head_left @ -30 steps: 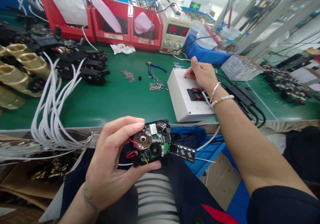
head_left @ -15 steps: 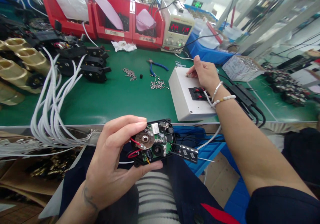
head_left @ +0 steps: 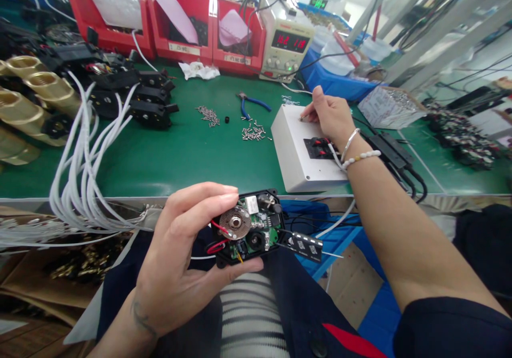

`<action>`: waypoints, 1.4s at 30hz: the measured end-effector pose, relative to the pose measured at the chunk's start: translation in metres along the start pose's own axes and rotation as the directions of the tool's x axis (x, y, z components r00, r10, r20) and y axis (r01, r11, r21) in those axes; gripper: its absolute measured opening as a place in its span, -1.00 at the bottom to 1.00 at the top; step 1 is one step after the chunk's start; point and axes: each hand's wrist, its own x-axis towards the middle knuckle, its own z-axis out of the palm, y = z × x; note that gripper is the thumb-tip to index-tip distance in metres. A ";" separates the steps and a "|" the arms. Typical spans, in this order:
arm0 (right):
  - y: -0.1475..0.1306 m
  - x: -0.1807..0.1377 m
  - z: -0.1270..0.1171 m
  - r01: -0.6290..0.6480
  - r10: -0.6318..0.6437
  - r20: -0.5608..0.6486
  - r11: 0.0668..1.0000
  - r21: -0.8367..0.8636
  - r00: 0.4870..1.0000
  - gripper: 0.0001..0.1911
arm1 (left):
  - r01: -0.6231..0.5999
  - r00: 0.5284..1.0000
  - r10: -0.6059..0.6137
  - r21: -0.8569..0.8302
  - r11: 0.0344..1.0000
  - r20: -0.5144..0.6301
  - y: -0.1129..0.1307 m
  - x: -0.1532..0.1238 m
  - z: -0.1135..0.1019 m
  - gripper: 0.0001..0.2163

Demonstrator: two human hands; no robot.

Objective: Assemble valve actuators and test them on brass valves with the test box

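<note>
My left hand (head_left: pixel 188 240) grips an open black plastic housing with a green circuit board (head_left: pixel 256 224) by its top and bottom edges. A round metal-centred disc, red wires and a small black part on leads at the right belong to it. It is held over my lap, in front of the bench edge. My right hand (head_left: pixel 328 115) is at a white box (head_left: pixel 296 150) on the bench, thumb and fingers pinched on a small metal switch (head_left: pixel 301 118) on its top. A black terminal block with red tabs (head_left: pixel 320 148) sits there, with a white cable beside my wrist.
Loose screws (head_left: pixel 254 132) and blue-handled pliers (head_left: pixel 254 104) lie left of the box. Behind stand red bins (head_left: pixel 236 62) and a power supply (head_left: pixel 286 48) with a lit display. White cables (head_left: pixel 80 160), brass fittings (head_left: pixel 52 88) and black housings (head_left: pixel 148 107) crowd the left.
The red digits on the power supply's display differ, the left reading now lower. Both hands keep their holds; the whole view has shifted very slightly.
</note>
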 end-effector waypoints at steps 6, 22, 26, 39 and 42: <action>-0.001 -0.001 0.000 0.020 -0.021 0.014 1.000 0.009 1.000 -0.43 | 0.000 1.000 0.000 0.004 1.000 -0.001 0.000 0.000 0.001 -0.31; 0.016 0.005 -0.005 0.123 -0.115 0.179 0.992 -0.032 0.977 -0.84 | 0.039 0.999 -0.039 0.018 0.999 -0.002 0.000 -0.002 -0.001 -0.33; 0.015 0.004 -0.004 0.123 -0.119 0.187 0.992 -0.010 0.975 -0.85 | 0.073 0.997 -0.073 0.025 0.997 0.014 0.001 -0.003 -0.002 -0.36; 0.014 0.007 0.000 0.118 -0.116 0.121 0.993 -0.008 0.986 -0.94 | 0.063 0.998 -0.063 0.004 0.998 -0.010 0.001 -0.003 -0.003 -0.30; 0.013 0.008 0.001 0.126 -0.124 0.112 0.992 -0.015 0.986 -0.93 | 0.057 0.998 -0.057 0.006 0.998 -0.013 0.001 -0.001 -0.002 -0.27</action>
